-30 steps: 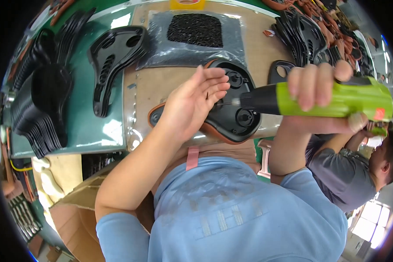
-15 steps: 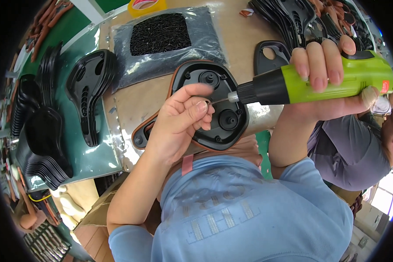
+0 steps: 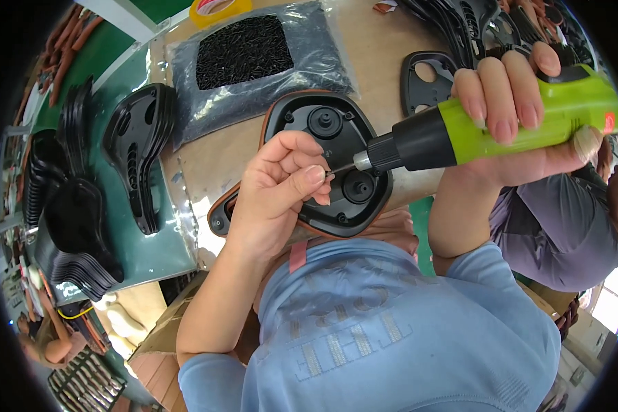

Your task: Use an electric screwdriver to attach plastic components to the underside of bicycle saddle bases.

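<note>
Pinching w/ L hand (image 3: pixel 278 189): thumb drawn in against index, other fingers loosely curled, prob. on a small dark screw (image 3: pixel 329 176) at the tip of the bit (image 3: pixel 343 169). Gripping the green driver (image 3: pixel 487 142) w/ R hand (image 3: pixel 502 96), fingers wrapped round the body. Find the saddle (image 3: pixel 347 147) underside up on the counter (image 3: pixel 378 62), directly below L hand & bit.

Judging the step as seating screw on bit: line up both along one axis, push the bit squarely into the head, pinch lightly, steady the driver, no power w/ fingertips this close.

Count 1 driver, 1 bit, 1 saddle in work, prob. 1 screw in the pinch (too small to be sure), 1 clear bag (image 3: pixel 316 62) of black screws (image 3: pixel 244 51) (uncountable), 1 yellow tape roll (image 3: pixel 220 15), 1 black plate (image 3: pixel 415 89) w/ cutout R of saddle. Add min. 3 piles of black shells (image 3: pixel 141 137) at L, at least 1 more upper R; can't count pcs per pile.
</note>
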A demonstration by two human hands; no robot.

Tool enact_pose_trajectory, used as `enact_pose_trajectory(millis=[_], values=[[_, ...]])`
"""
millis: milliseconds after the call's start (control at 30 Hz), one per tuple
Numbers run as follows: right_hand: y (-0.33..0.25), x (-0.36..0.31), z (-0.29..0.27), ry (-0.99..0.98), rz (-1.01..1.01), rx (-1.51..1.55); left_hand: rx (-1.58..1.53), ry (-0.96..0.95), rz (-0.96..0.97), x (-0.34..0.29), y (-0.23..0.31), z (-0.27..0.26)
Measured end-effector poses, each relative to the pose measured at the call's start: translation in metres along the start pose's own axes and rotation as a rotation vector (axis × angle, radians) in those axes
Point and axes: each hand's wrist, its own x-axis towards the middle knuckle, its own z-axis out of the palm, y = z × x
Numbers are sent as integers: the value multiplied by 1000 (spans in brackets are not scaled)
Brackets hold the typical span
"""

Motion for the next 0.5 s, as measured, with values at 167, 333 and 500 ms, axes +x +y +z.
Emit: enact_pose_trajectory(millis=[167,333,500], values=[[1,-2,15,-175,-106,-190,-97,55,14,-1,-7,4],[-7,-6,21,-424,-131,-342,-66,151,160,5,-19,9],[16,-21,7,371,-268,109,388,185,671,6,-17,16]])
